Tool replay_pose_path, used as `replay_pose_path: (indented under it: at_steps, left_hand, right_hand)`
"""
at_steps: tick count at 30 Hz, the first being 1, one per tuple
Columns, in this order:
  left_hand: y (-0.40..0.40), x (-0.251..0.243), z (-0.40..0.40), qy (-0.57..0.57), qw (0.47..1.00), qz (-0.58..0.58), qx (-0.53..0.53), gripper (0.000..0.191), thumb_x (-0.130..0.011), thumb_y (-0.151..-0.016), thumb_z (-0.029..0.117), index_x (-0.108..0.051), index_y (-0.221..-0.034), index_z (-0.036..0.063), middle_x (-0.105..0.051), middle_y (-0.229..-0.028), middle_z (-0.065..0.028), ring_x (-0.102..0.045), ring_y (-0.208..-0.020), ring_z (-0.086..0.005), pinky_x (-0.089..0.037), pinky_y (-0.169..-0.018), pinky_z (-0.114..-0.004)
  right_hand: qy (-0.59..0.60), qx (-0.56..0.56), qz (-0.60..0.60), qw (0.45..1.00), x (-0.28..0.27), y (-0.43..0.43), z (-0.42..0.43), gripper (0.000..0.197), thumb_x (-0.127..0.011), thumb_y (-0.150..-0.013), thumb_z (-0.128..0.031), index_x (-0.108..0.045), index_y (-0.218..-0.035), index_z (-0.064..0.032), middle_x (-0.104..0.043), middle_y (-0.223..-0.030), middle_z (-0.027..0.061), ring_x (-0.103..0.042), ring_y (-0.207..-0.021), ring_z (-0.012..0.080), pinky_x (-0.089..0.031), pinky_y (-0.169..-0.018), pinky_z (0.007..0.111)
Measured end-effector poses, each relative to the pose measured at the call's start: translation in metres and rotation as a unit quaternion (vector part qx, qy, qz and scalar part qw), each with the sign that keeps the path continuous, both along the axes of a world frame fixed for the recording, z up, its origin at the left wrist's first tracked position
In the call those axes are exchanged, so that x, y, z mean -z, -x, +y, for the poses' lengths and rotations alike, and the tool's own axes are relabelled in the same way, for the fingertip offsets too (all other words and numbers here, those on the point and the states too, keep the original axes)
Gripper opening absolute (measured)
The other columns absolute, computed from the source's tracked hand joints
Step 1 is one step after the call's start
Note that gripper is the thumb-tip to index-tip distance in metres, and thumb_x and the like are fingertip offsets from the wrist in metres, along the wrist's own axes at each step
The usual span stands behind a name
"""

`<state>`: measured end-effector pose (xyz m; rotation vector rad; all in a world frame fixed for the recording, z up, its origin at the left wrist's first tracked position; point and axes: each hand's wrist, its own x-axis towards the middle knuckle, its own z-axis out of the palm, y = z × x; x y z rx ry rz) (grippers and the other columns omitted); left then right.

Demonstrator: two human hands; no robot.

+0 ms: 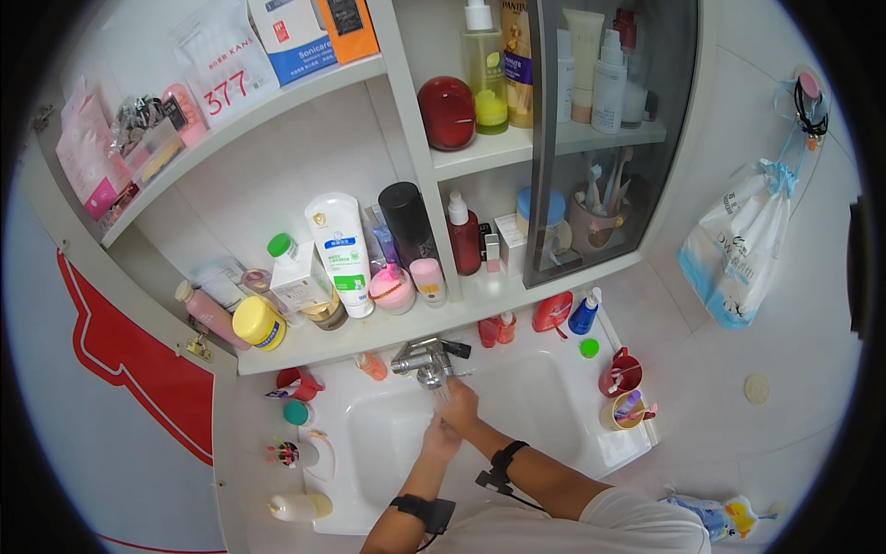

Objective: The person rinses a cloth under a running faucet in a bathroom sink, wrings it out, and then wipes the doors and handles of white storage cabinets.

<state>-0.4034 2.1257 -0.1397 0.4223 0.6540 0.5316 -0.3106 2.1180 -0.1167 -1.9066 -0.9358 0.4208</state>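
Water runs from a chrome faucet [423, 359] at the back of a white ceramic sink [387, 443]. Directly under the stream, my left hand [441, 435] and my right hand [462, 407] are wet and touch each other over the basin. The right hand lies nearer the faucet and partly covers the left. Nothing is seen held in either one. Their overlap and the running water hide most of the fingers. Each forearm wears a black strap with a small device and a cable.
An open mirror cabinet [387, 332] full of bottles and tubes overhangs the sink's back. Red cups [619, 374], [299, 383] stand on both sides of the rim. A blue pump bottle [585, 315] sits back right. A white bag [737, 242] hangs on the right wall.
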Motion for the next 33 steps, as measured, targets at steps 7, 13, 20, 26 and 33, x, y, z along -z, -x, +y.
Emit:
replay_pose_path:
  at_steps: [7,13,20,26,33]
  left_hand:
    - [0.031,0.067,0.028,0.038,0.924,-0.376,0.066,0.042,-0.037,-0.094,0.035,-0.041,-0.126,0.0088,-0.050,-0.120,-0.0051,-0.047,-0.111,-0.0203,-0.038,-0.093,-0.036]
    - [0.010,0.007,0.010,-0.011,1.000,0.013,0.003,0.035,-0.044,-0.089,0.025,-0.045,-0.119,0.0089,-0.054,-0.107,-0.0076,-0.052,-0.100,-0.0225,-0.043,-0.087,-0.040]
    - [0.011,0.024,-0.002,0.037,0.997,-0.059,-0.028,0.033,-0.048,-0.088,0.031,-0.048,-0.113,0.0083,-0.054,-0.108,-0.0083,-0.052,-0.102,-0.0232,-0.042,-0.089,-0.038]
    - [0.014,0.026,0.022,0.037,0.872,-0.478,0.096,0.040,-0.040,-0.092,0.034,-0.044,-0.122,0.0083,-0.052,-0.116,-0.0064,-0.048,-0.108,-0.0220,-0.039,-0.092,-0.038]
    - [-0.007,0.002,0.001,0.022,0.995,-0.093,-0.020,0.042,-0.040,-0.091,0.033,-0.042,-0.125,0.0091,-0.051,-0.119,-0.0069,-0.048,-0.110,-0.0232,-0.037,-0.095,-0.041]
  right_hand:
    - [0.086,-0.046,-0.035,0.995,-0.007,0.036,-0.001,0.034,-0.057,-0.078,-0.026,-0.058,-0.104,-0.0043,-0.061,-0.093,0.0180,-0.058,-0.088,0.0374,-0.044,-0.083,0.045]
    - [-0.028,0.022,0.026,0.999,-0.008,0.019,-0.015,0.037,-0.054,-0.080,-0.026,-0.054,-0.111,-0.0045,-0.059,-0.102,0.0189,-0.055,-0.096,0.0359,-0.042,-0.085,0.042]
    - [0.038,0.022,0.020,0.999,-0.015,0.010,-0.007,0.033,-0.062,-0.072,-0.026,-0.057,-0.099,-0.0071,-0.059,-0.096,0.0194,-0.057,-0.089,0.0357,-0.046,-0.073,0.043]
    - [0.018,-0.143,-0.009,0.990,-0.024,0.039,-0.019,0.026,-0.053,-0.080,-0.026,-0.057,-0.094,-0.0044,-0.057,-0.102,0.0149,-0.055,-0.092,0.0328,-0.044,-0.077,0.043]
    - [-0.017,0.040,-0.015,0.999,-0.019,0.004,-0.011,0.036,-0.061,-0.072,-0.024,-0.053,-0.103,-0.0092,-0.057,-0.103,0.0187,-0.054,-0.094,0.0378,-0.044,-0.075,0.046]
